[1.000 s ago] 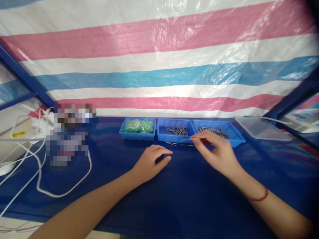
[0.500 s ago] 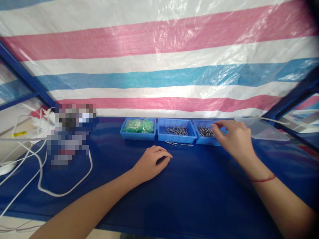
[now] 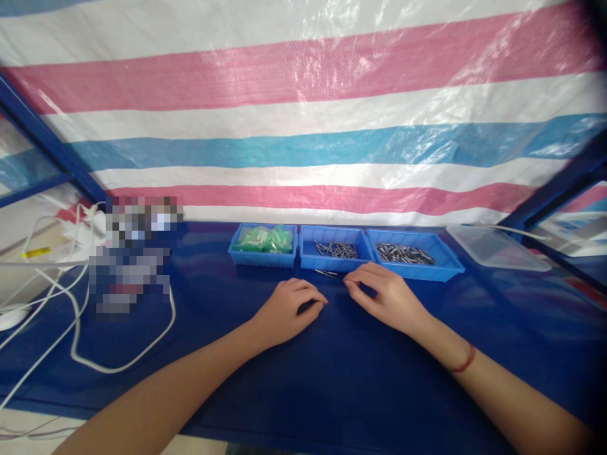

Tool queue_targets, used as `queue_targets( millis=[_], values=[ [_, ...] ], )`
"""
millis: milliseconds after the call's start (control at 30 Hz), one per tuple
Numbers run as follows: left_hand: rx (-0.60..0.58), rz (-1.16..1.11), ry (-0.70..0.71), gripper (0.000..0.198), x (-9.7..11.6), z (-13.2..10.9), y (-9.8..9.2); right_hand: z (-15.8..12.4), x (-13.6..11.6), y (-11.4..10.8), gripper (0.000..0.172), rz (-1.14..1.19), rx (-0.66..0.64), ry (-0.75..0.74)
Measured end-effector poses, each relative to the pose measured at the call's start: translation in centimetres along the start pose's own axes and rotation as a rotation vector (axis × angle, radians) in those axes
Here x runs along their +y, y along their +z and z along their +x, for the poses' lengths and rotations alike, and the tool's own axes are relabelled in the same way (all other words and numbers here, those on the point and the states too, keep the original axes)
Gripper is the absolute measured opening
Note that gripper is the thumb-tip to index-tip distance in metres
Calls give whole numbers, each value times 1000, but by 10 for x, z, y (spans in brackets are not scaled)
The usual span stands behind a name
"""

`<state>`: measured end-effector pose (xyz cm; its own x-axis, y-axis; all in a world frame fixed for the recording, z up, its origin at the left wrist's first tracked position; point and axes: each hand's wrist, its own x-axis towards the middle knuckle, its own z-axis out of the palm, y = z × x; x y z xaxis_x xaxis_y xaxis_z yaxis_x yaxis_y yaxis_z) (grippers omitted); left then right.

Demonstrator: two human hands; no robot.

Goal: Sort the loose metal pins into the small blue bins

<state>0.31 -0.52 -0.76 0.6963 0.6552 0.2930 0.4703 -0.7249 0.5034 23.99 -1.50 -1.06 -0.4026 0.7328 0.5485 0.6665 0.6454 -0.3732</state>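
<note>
My left hand (image 3: 291, 308) rests on the blue table, thumb and index tips pressed together; anything between them is hidden. Across from it, my right hand (image 3: 386, 296) also pinches thumb against fingers, just in front of the middle blue bin (image 3: 332, 260). I cannot make out what it holds, if anything. Thin metal pins that look like blind rivets (image 3: 342, 250) lie in that bin. Loose ones (image 3: 326, 273) lie on the table between bin and hands. The right-hand blue bin (image 3: 420, 272) holds a pile of similar metal pieces (image 3: 403, 254).
At the row's left, a blue bin (image 3: 263, 260) holds green plastic packets (image 3: 265, 239). A clear plastic lid (image 3: 502, 248) lies at the right. White cables (image 3: 123, 370) loop over the left side of the table (image 3: 303, 392). A striped sheet (image 3: 303, 151) hangs behind.
My right hand has moved left and nearer, from above the right-hand bin to the table before the middle bin. It now covers the spot where a loose rivet lay. My left hand stayed put.
</note>
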Motion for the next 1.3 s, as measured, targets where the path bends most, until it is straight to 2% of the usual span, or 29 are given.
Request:
queue_targets(
  millis=[233,433,567,767,933,1133,1300],
  values=[
    [13,-19,-18,17,2,0,-1,-1,-2,4,11,75,-46,73],
    [178,48,-240,16,-2,0,-3,0,-3,3,17,47,-30,154],
    [190,149,-290,19,-7,0,-7,-1,-1,5,19,-44,-39,209],
    [108,245,-258,20,-12,2,-3,1,-1,11,33,-200,-219,167],
    [85,271,-222,22,-12,3,-1,6,-5,16,34,-346,-280,145],
    [11,304,-49,32,-4,3,1,5,-8,18,29,-295,-259,149],
    [-43,363,21,37,-1,6,2,2,-11,11,24,-378,-144,49]
  ],
)
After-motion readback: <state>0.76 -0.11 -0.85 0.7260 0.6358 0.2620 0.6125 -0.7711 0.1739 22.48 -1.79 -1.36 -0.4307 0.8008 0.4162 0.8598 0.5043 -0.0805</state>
